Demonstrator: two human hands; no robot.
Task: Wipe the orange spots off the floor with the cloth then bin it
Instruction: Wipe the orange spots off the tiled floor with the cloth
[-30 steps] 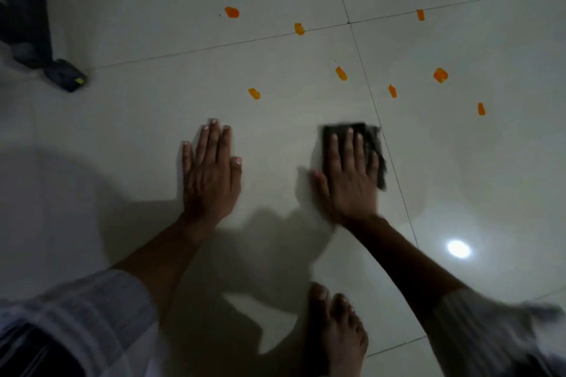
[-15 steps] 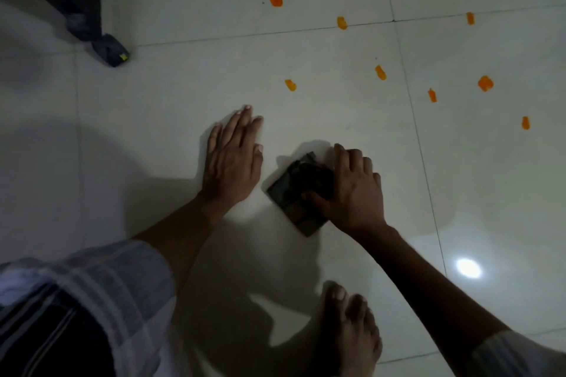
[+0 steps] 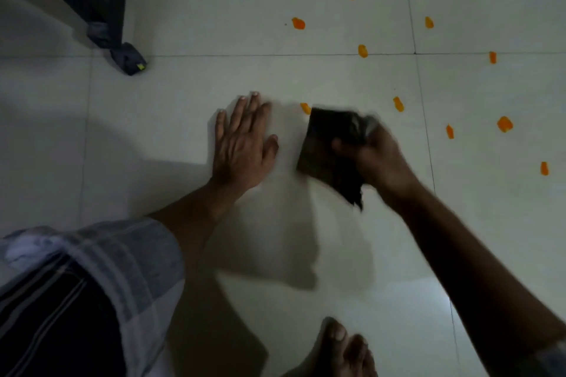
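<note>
while the left hand [image 3: 242, 144] is spread flat on the floor [image 3: 190, 107] as a prop, the dark cloth [image 3: 329, 147] is gripped in the closed right hand [image 3: 376, 159], its edge touching the nearest orange spot [image 3: 305, 108]; many spots are left unwiped.

Pale tiled floor [image 3: 183, 107] — orange spots [image 3: 298, 23] scattered, flat left hand [image 3: 242, 147], bare foot [image 3: 346, 349]

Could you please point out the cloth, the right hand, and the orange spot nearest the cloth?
cloth [image 3: 324, 144]: head view, flat dark middle.
right hand [image 3: 378, 156]: head view, back of hand.
nearest orange spot [image 3: 305, 108]: head view, its centre.
</note>
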